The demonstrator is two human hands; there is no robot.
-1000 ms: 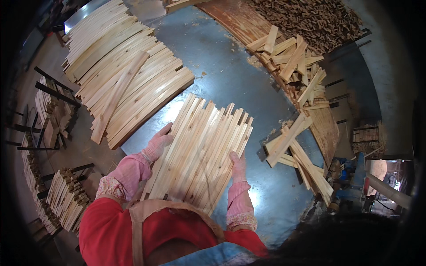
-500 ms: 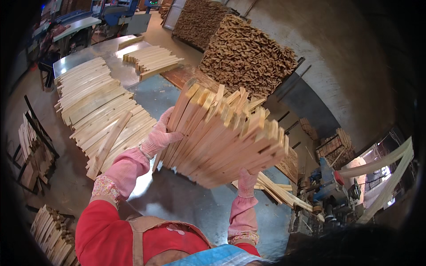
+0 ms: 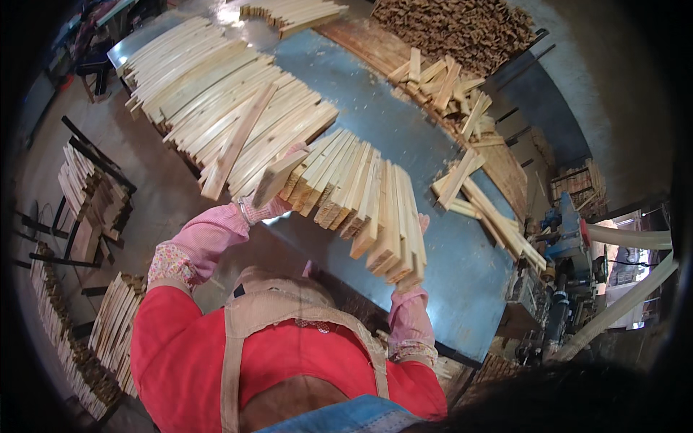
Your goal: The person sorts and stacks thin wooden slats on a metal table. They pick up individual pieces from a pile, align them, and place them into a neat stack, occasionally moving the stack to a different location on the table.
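Note:
A row of pale wooden slats, pressed side by side, is gripped between my two hands above the metal table. At the bundle's left end, my left hand, in a pink glove, is closed round the outermost slat. My right hand, gloved the same way, grips the opposite end; most of its fingers are hidden behind the wood. The slats' cut ends face me and are uneven. Just beyond my left hand lies a wide row of similar slats on the table, with one loose slat lying across it.
The blue-grey metal table stretches away before me. Loose offcuts and sticks lie along its right side, near a machine with pale hoses. A big stack of wood stands behind. Racks of slats stand at the left.
The bundle has tipped over and come down closer to me, its cut ends now turned toward me. Both hands still grip it. My view has tilted down.

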